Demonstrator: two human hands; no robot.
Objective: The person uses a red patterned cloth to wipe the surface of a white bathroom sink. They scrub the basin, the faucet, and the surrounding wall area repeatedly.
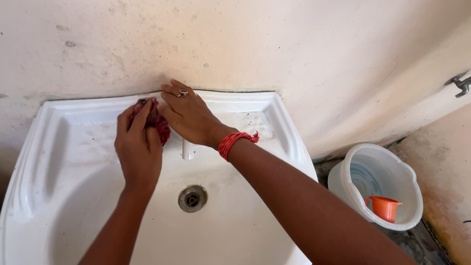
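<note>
left hand (139, 147) curled, gripping red cloth (153, 119) on sink (59, 162) ledge; right hand (189, 115) flat, fingers together, touching cloth beside tap (187, 148).

Stained cream wall (294, 44), white bucket (407, 196) on grimy floor (417, 243).

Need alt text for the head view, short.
Two hands press a red cloth against the back ledge of a white sink: left hand grips it, right hand lies beside it. A white bucket holding an orange cup stands to the right.
</note>
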